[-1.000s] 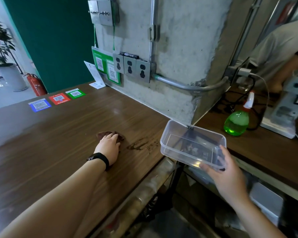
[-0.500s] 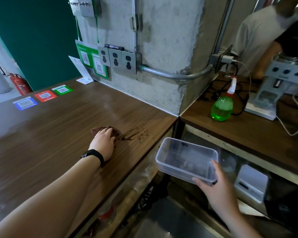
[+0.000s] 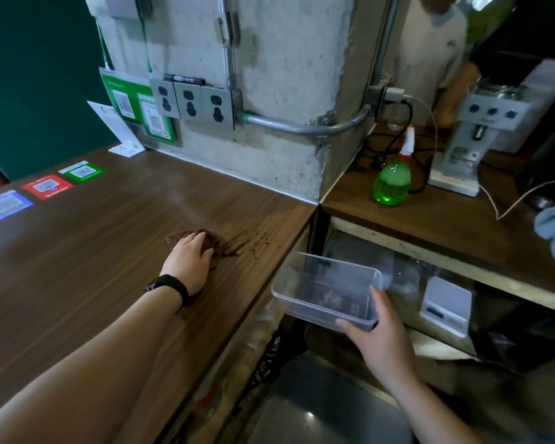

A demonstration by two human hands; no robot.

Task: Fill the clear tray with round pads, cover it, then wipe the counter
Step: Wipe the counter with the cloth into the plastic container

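Crumbs (image 3: 253, 240) of dark brown grit are scattered on the wooden counter (image 3: 93, 267) near its right edge, just beside a brown cloth (image 3: 210, 238). The cloth is pressed flat to the counter by the left hand (image 3: 188, 259), whose fingers are laid straight over it, palm down; a black band (image 3: 169, 283) is worn at that wrist. The clear tray (image 3: 326, 291) is held off the counter, just past its right edge and below its level, above the open shelving. It is gripped at its near right corner by the right hand (image 3: 377, 333), with the thumb laid inside over the rim and the fingers curled beneath. No lid is seen on the tray; whether anything lies in it cannot be told through the clear walls. A green spray bottle (image 3: 392, 184) stands upright on the far counter, well apart from the tray, with a grey machine (image 3: 471, 136) near it.
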